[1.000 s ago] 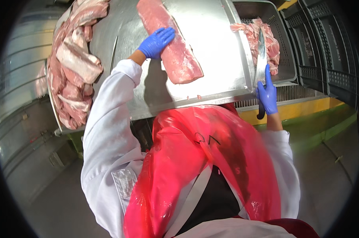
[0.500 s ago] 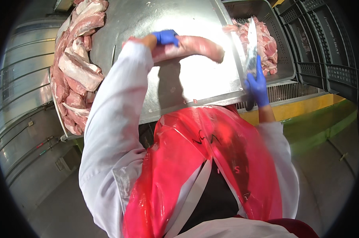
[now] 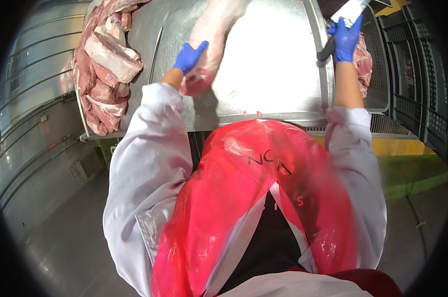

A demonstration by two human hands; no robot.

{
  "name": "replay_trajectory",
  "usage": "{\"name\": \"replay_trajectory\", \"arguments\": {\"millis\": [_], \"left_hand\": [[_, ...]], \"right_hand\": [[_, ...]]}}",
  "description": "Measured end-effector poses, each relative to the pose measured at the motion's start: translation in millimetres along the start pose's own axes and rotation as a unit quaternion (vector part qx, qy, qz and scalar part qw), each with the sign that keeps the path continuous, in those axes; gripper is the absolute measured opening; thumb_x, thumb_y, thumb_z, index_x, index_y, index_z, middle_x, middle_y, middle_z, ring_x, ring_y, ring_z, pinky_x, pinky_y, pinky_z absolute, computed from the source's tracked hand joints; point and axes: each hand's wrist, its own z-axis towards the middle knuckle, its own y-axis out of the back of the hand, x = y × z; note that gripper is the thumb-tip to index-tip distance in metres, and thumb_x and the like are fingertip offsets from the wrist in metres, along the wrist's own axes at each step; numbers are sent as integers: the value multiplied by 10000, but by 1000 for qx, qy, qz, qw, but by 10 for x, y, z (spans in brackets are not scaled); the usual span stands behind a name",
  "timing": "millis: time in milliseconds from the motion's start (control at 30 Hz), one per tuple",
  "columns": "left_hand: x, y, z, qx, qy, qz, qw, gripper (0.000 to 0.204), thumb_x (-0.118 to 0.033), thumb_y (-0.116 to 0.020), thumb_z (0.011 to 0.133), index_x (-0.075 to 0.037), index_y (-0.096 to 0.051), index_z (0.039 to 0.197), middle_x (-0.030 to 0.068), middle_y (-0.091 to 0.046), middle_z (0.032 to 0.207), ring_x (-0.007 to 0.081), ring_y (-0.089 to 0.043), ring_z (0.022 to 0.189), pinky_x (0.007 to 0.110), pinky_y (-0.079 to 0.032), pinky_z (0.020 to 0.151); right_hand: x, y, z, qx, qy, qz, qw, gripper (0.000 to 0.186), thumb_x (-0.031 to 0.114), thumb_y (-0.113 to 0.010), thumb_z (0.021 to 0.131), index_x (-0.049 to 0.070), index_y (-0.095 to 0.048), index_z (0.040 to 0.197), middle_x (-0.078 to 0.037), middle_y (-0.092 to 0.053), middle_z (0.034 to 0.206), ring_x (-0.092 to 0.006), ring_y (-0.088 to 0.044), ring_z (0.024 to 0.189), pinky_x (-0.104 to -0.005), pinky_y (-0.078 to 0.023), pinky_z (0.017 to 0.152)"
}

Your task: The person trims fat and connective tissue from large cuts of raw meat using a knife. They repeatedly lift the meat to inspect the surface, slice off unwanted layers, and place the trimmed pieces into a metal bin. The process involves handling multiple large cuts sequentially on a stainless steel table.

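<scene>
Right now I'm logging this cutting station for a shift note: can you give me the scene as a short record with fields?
Left hand: blue glove, gripping a long cut of meat
Right hand: blue glove, holding a knife, blade up
Surface: steel table
Left of table: pile of meat slabs
Right of table: more meat in a tray
Clothing: white coat, red apron

My one view sits on my head and looks steeply down over my red plastic apron (image 3: 253, 198) onto the near edge of the grey steel cutting table (image 3: 278, 74), close, with its fisheye rim bending every straight line.
</scene>
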Motion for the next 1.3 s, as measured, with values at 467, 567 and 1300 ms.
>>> {"name": "replay_trajectory", "arguments": {"millis": [467,567,1300], "left_hand": [[-1349,-473,-380,7,-473,246,846,974,-498,-827,643,-107,-447,1450,175,-562,1318,362,-542,1230,518,-409,1030],[-1265,-411,-442,-1,-395,256,882,952,-511,-817,644,-81,-463,1417,188,-598,1226,372,-590,1140,515,-453,969],[-2270,-1110,-515,-149,-553,64,817,105,-133,-651,793,-47,-641,735,202,-670,793,403,-643,783,485,-516,748]], "right_hand": [[529,961,-962,55,-43,-115,991,764,-23,-569,951,77,-189,1606,-102,-617,995,-118,-586,672,-257,-519,551],[731,1132,-1278,46,-85,-94,991,764,-24,-559,951,76,-185,1609,-79,-628,943,-91,-562,656,-243,-505,552],[343,811,-1668,153,-134,-20,979,793,88,-565,962,242,-158,1625,-57,-627,767,-81,-589,635,-273,-534,557]]}}
